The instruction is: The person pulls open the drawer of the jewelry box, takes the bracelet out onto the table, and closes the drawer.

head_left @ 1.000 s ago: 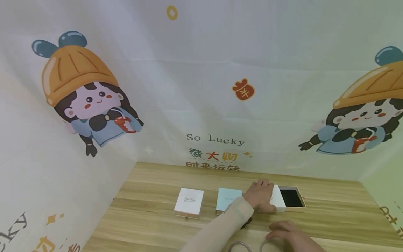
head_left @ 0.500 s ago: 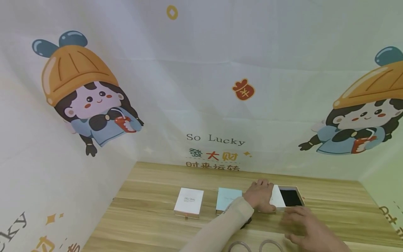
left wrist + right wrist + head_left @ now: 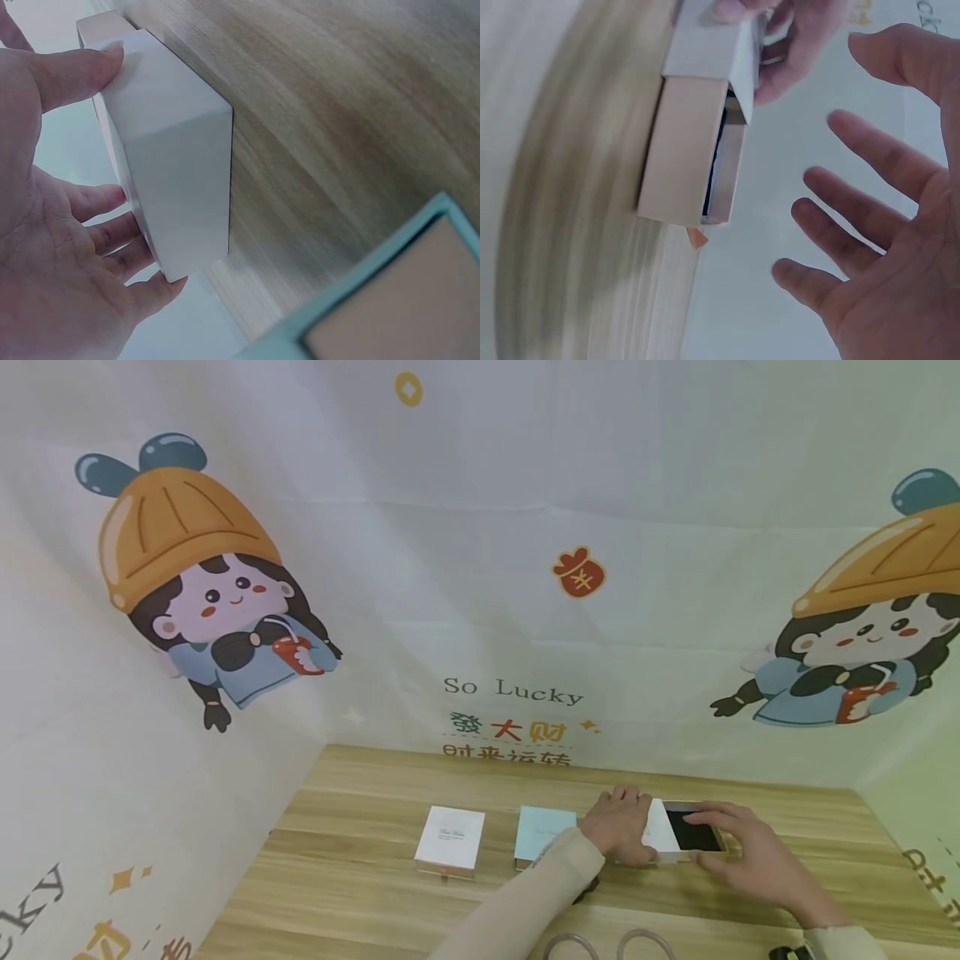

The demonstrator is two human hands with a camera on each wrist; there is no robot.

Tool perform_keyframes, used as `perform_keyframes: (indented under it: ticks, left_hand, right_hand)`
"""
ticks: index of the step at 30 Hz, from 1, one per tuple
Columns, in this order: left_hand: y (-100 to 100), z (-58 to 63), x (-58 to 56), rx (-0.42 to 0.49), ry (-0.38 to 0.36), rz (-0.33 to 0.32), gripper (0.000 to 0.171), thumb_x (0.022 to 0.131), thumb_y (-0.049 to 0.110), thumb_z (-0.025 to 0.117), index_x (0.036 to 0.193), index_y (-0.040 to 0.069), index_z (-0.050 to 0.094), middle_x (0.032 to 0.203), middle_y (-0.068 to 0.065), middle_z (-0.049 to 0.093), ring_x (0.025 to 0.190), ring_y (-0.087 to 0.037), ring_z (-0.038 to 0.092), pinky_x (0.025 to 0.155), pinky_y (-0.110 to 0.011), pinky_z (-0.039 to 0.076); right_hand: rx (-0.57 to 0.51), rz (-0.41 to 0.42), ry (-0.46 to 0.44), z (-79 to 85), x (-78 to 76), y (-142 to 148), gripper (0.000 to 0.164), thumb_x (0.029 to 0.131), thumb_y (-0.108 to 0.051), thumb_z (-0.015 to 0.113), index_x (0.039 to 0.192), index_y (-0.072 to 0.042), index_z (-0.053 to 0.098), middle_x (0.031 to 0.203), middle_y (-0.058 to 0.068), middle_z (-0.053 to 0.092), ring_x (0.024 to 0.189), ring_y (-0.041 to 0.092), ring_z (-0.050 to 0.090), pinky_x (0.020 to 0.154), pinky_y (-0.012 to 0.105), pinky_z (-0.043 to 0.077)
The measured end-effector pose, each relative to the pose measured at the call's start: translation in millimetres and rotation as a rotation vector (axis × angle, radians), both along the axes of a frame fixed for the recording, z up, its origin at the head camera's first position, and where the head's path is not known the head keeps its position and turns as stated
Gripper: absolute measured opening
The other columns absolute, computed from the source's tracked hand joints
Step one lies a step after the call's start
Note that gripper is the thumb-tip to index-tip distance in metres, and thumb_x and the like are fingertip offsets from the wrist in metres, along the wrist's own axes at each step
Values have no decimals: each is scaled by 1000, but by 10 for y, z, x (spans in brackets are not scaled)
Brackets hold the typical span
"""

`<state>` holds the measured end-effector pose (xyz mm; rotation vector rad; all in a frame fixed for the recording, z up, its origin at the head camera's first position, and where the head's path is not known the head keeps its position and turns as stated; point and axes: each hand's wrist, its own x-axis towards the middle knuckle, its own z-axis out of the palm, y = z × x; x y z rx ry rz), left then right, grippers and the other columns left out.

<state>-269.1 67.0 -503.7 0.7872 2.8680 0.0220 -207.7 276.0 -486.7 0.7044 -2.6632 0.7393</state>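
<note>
A white drawer gift box (image 3: 662, 831) lies on the table at the right, its inner drawer (image 3: 679, 154) slid partway out to the right. A black lining (image 3: 697, 837) shows inside the drawer, and an orange ribbon tab (image 3: 696, 238) hangs from its end. My left hand (image 3: 618, 827) grips the white sleeve, thumb on the near side and fingertips along the far side in the left wrist view. Above the drawer's end is my right hand (image 3: 750, 856), fingers spread and holding nothing; the right wrist view shows a gap between its fingers and the box.
To the left sit a light-blue box (image 3: 543, 827), partly behind the left sleeve, and another white box (image 3: 452, 837). Two clear rings (image 3: 643, 932) lie at the near edge of view. A printed cloth backdrop (image 3: 480, 568) rises behind the wooden table (image 3: 360, 860).
My right hand has left the rings at the near edge and moved up and right to the drawer's end. My left hand has stayed on the white box.
</note>
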Motion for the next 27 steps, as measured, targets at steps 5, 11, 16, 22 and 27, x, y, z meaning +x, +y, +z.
perform_keyframes:
  ticks: [5, 11, 16, 22, 27]
  left_hand:
    - [8, 42, 15, -8, 5, -4, 83, 91, 64, 62, 158, 24, 35, 156, 7, 39, 147, -8, 34, 119, -26, 34]
    - [12, 65, 36, -6, 8, -12, 82, 91, 63, 63, 157, 23, 36, 154, 7, 41, 145, -9, 36, 119, -26, 33]
    - [-5, 68, 36, 1, 18, -12, 81, 91, 62, 63, 157, 22, 36, 153, 7, 42, 143, -9, 37, 119, -26, 33]
    - [-13, 70, 38, 6, 16, -13, 81, 90, 62, 64, 156, 22, 38, 150, 7, 43, 140, -8, 39, 118, -25, 34]
    - [-25, 61, 41, 0, 21, -12, 79, 90, 62, 64, 154, 23, 40, 147, 8, 44, 136, -7, 40, 115, -25, 36]
  right_hand:
    - [-81, -40, -166, 91, -111, 71, 66, 89, -26, 80, 147, -9, 52, 148, 27, 50, 126, 56, 52, 87, 72, 50]
    - [-117, -145, -351, 115, -249, 195, 83, 99, -39, 68, 161, -4, 26, 156, 37, 34, 127, 62, 49, 85, 63, 56]
    - [-220, -238, -577, 129, -385, 277, 82, 106, -48, 49, 161, 3, 15, 154, 43, 30, 130, 58, 51, 82, 49, 62]
    - [-391, -300, -780, 92, -515, 365, 86, 108, -53, 34, 155, 16, 14, 152, 45, 31, 117, 43, 67, 80, 39, 63]
    - [-431, -333, -854, -6, -563, 400, 85, 108, -53, 34, 150, 21, 24, 134, 40, 57, 92, 19, 74, 73, 34, 63]
